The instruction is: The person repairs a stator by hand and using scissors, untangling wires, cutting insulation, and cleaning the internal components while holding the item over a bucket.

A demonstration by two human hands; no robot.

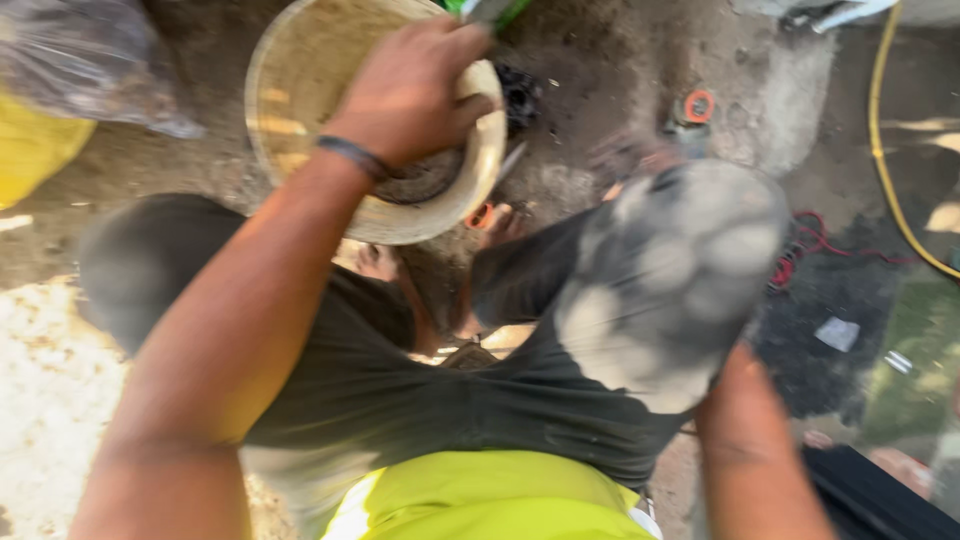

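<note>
My left hand (410, 90) reaches forward and grips the near rim of a round cream bucket (290, 90) standing on the dirt. A dark band circles that wrist. Dark muddy matter lies in the bucket under my hand. My right forearm comes up from the lower right, and my right hand (670, 280) is a blurred grey, dusty shape, either gloved or caked in dust. Whether it holds anything cannot be made out. Below are my dark shorts (400, 400) and a yellow-green shirt (480, 500).
A clear plastic bag (80, 60) lies over something yellow at the top left. A yellow hose (885, 150) runs down the right side, beside red cable (805, 245). An orange ring (698, 105) and a black fitting (520, 95) lie on the earth beyond my bare feet (495, 222).
</note>
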